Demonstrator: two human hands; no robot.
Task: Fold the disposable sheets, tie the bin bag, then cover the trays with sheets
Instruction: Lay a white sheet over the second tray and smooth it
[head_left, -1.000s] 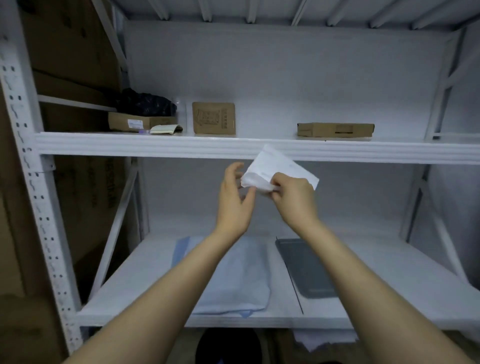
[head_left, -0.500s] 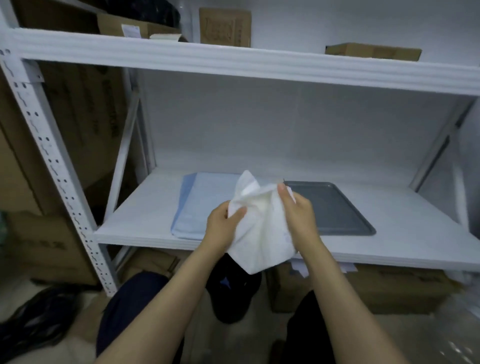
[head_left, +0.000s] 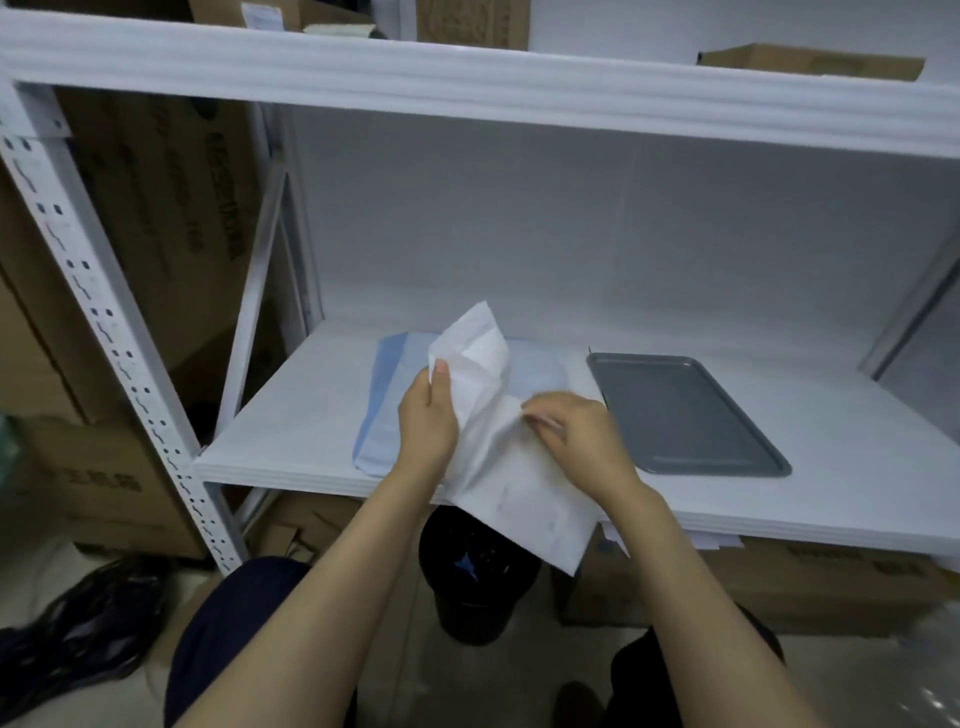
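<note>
The left grip (head_left: 428, 423) pinches the upper edge of a white sheet (head_left: 511, 488), thumb pressed on its near face and fingers hidden behind it. The right grip (head_left: 579, 441) has its fingers curled down onto the same sheet, bunching a ridge of it just right of the left grip. Both are closed on the sheet and hold nothing else. The sheet hangs in the air between them, creased and half opened. One flap stands up above the left grip, and a long corner hangs below the right grip, past the front edge of the shelf (head_left: 291, 436).

Just behind the left grip a blue sheet (head_left: 382, 400) lies flat on the shelf. To the right of the right grip, near but not touching, sits a bare grey tray (head_left: 685, 410). Directly below both grips stands a dark bin (head_left: 475, 577). Far to the lower left a black bag (head_left: 78, 629) lies on the floor.

The sheet looks thin and limp, so the likeliest trouble is a tear if the two grips pull apart while the right one is bunching it. The edges are not lined up, so a fold made from here would probably come out skewed. The left pinch takes only a narrow strip of the edge. If it slips, the hanging corner would likely drag the sheet down into the bin.
</note>
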